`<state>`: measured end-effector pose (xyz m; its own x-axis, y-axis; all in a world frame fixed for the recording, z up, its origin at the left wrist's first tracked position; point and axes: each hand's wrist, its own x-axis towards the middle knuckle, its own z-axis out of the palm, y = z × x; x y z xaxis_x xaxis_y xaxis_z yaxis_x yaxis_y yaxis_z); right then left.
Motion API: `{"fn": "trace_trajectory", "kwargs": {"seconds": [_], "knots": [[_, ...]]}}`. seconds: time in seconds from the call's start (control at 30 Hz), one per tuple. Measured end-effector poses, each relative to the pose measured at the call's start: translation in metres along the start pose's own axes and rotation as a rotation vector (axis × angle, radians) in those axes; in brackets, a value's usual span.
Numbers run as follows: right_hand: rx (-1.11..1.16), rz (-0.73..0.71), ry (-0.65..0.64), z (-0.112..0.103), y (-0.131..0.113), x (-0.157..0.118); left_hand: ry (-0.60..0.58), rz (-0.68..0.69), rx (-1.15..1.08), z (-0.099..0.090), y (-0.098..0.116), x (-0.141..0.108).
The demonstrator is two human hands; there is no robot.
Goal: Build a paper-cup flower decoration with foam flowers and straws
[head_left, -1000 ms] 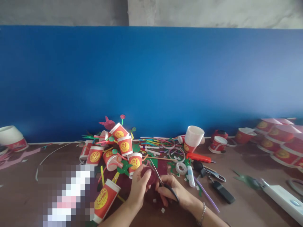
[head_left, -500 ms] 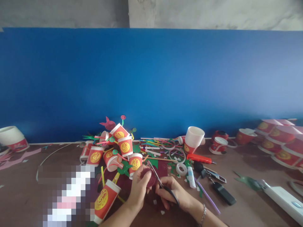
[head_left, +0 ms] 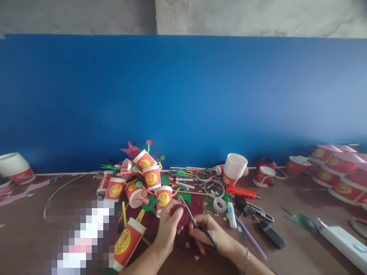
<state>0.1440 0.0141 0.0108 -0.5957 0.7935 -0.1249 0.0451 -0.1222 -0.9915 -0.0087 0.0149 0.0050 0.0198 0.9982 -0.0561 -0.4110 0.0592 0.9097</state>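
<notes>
Left hand (head_left: pixel 169 226): fingers pinching dark red paper piece (head_left: pixel 184 217), thumb on top. Right hand (head_left: pixel 213 232): fingers closed round black-handled scissors (head_left: pixel 195 223), blades beside paper, pointing away. Right of right fingers: tape roll (head_left: pixel 215 206), capped tube (head_left: pixel 231 215). Beyond left fingers: paper cup (head_left: pixel 164 196), upright on surface (head_left: pixel 298 206). Risk: blades close to left fingertips, slip could nick skin; loose pinch could let paper twist, skewing cut.

left hand (head_left: pixel 169 225): bare | right hand (head_left: pixel 210 233): bare | right wrist (head_left: pixel 237 251): silver-toned chain bracelet (head_left: pixel 246 260)
</notes>
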Motion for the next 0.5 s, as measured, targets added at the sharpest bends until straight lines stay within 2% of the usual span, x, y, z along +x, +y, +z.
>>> {"fn": "trace_trajectory", "kwargs": {"seconds": [0.5], "knots": [[0.043, -0.02, -0.043, -0.0024, 0.0024, -0.001, -0.027, 0.001, -0.02, 0.001, 0.0026, -0.0006]]}}
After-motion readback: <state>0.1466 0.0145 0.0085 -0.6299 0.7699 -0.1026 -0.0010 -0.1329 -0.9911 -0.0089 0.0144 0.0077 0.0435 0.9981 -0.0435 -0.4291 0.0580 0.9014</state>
